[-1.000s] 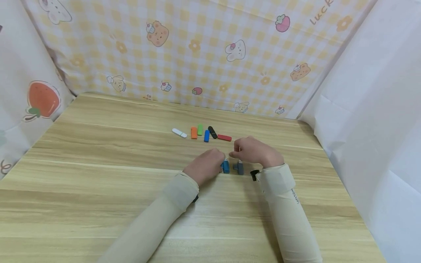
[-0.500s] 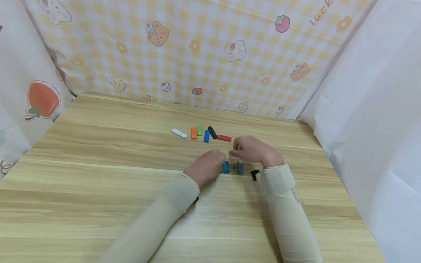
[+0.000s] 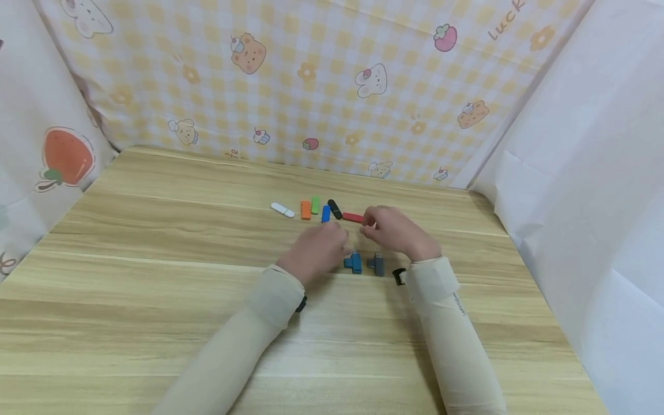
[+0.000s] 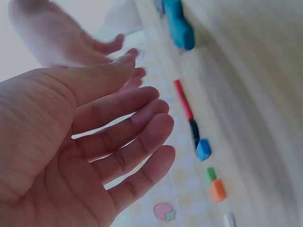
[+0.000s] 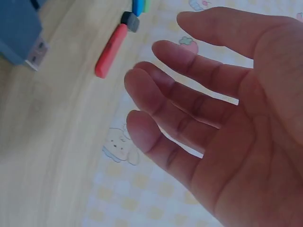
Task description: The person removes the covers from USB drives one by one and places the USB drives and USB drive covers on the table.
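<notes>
My left hand [image 3: 317, 249] hovers left of a teal-blue USB flash drive [image 3: 356, 263], apart from it. In the left wrist view its fingers are spread and relaxed, holding nothing. To the right, a grey USB flash drive [image 3: 378, 265] lies with its metal plug exposed. My right hand [image 3: 396, 230] is above and right of that drive, near a red USB flash drive [image 3: 353, 217] whose right end it covers in the head view. The right wrist view shows its fingers loosely bent around nothing. Partly behind my left hand sits a bright blue USB flash drive [image 3: 325, 214].
Farther back on the wooden table [image 3: 155, 242] lie black [image 3: 335, 209], green [image 3: 315, 205], orange [image 3: 306, 210] and white [image 3: 282, 210] USB flash drives. A patterned curtain [image 3: 311, 98] hangs behind the table; a white sheet [image 3: 586, 173] stands at the right.
My left hand has moved left and back, away from the teal-blue drive, which now shows whole. My right hand has shifted slightly back and left, toward the red drive.
</notes>
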`<action>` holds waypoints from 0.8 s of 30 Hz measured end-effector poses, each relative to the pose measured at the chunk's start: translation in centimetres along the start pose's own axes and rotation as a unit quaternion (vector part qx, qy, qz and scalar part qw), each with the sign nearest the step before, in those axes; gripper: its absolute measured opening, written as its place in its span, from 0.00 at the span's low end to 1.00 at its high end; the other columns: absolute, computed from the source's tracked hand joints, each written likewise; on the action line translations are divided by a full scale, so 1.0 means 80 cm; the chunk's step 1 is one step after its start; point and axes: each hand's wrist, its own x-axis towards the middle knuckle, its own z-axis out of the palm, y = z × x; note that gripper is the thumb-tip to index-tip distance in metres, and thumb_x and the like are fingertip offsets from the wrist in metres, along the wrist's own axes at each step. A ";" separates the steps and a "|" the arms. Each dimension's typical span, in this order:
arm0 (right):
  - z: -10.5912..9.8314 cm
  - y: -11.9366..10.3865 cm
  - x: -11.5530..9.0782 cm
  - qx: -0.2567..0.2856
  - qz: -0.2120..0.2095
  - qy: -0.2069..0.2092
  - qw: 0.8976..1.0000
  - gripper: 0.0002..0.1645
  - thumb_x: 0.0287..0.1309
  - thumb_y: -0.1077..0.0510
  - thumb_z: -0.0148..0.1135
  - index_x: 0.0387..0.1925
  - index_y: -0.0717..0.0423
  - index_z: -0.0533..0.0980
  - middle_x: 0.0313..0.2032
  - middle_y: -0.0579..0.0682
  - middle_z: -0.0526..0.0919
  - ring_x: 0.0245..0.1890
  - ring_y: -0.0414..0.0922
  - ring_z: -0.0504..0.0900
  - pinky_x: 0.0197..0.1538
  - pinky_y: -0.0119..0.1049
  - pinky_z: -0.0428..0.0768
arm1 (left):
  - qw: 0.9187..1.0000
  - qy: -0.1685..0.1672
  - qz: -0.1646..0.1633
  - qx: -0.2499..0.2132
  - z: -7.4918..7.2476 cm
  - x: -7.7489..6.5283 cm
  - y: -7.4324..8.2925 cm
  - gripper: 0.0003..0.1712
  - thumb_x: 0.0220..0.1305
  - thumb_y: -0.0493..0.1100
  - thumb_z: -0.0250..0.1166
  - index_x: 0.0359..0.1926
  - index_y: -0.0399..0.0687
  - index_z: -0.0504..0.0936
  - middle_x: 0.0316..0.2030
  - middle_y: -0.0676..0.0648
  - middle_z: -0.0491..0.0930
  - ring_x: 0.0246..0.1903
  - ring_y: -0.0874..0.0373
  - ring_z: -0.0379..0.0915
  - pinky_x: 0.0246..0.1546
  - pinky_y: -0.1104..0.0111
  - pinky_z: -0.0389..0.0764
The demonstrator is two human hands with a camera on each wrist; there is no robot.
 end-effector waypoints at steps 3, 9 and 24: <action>0.006 0.003 0.005 0.005 -0.001 0.004 1.000 0.19 0.79 0.55 0.61 0.61 0.62 0.81 0.57 0.59 0.87 0.50 0.54 0.85 0.58 0.50 0.86 | 1.000 0.012 -0.014 0.005 -0.011 -0.003 -0.004 0.16 0.78 0.47 0.68 0.51 0.36 0.88 0.42 0.42 0.86 0.37 0.52 0.79 0.42 0.66 0.87; 0.017 0.004 0.013 -0.012 -0.004 -0.003 1.000 0.23 0.80 0.57 0.57 0.68 0.65 0.77 0.66 0.63 0.81 0.61 0.58 0.82 0.69 0.55 0.81 | 0.998 0.060 -0.022 0.009 -0.034 -0.011 -0.018 0.17 0.80 0.47 0.66 0.53 0.36 0.88 0.48 0.40 0.86 0.44 0.49 0.83 0.48 0.60 0.90; 0.032 0.003 0.018 -0.008 0.038 -0.084 0.996 0.38 0.81 0.54 0.58 0.82 0.63 0.60 0.83 0.62 0.60 0.83 0.60 0.61 0.83 0.58 0.64 | 0.994 0.089 -0.066 -0.024 -0.059 -0.025 -0.047 0.23 0.81 0.47 0.64 0.65 0.36 0.82 0.64 0.35 0.81 0.65 0.39 0.78 0.68 0.49 0.82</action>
